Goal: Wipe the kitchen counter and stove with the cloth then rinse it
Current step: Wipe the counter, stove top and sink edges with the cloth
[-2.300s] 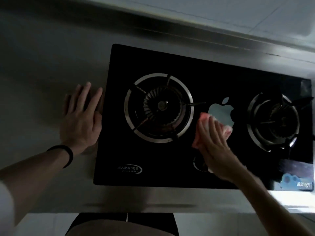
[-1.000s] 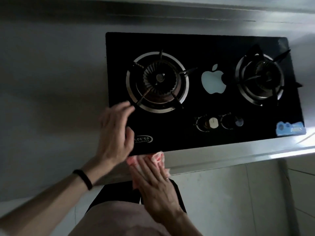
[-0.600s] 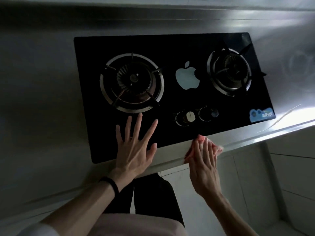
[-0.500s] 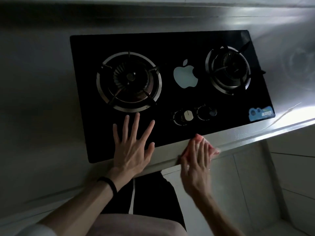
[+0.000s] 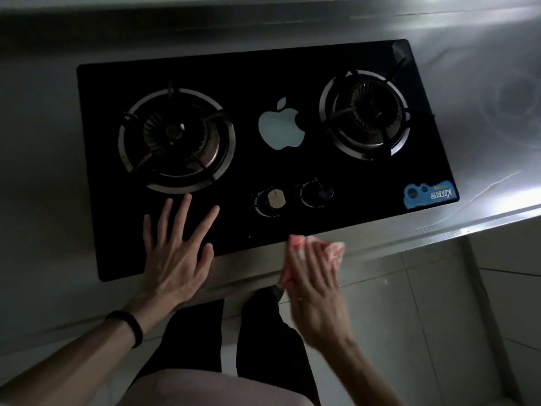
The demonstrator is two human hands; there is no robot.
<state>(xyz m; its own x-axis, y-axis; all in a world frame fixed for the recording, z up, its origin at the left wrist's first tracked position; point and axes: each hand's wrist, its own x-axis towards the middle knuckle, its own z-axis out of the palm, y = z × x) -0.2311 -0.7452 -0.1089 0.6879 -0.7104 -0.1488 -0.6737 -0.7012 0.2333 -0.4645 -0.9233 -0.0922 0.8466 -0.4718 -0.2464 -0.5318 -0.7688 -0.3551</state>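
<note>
A black glass two-burner stove (image 5: 251,83) is set into a steel counter (image 5: 41,171). My right hand (image 5: 314,285) lies flat on a pink cloth (image 5: 333,249), pressing it against the counter's front strip just below the stove's near edge. The cloth pokes out past the fingertips. My left hand (image 5: 175,253) rests flat with fingers spread on the stove's front left part, below the left burner (image 5: 176,140). It holds nothing. A black band circles the left wrist.
The right burner (image 5: 364,114) sits at the stove's far right, with two knobs (image 5: 291,196) near its front middle. A blue sticker (image 5: 427,194) marks the front right corner. The counter edge (image 5: 439,232) runs diagonally; tiled floor lies below it.
My right hand has slid the cloth from the stove's middle down to the counter's front strip and then rightward along it. My left hand moved from the left counter onto the stove's front left.
</note>
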